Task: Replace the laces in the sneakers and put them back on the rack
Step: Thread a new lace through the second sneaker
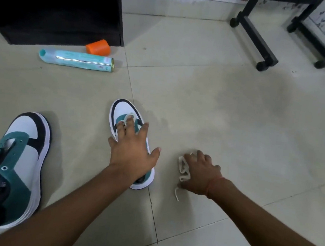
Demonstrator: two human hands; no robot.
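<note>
Left hand (134, 152) fingers spread atop laced sneaker (119, 108); right hand (200, 175) fingers grip loose lace (183, 165) beside it.

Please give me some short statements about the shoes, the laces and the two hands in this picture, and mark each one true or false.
1. The left hand rests on the laced white and teal sneaker. True.
2. The large white and teal sneaker at the left has a lace through its eyelets. False: its eyelets are bare.
3. The right hand is on a bunched white lace on the tiled floor. True.
4. The teal spray can stands upright. False: it lies on its side.
5. The orange plastic cap sits on the can. False: it lies apart, near the dark rack.
</note>
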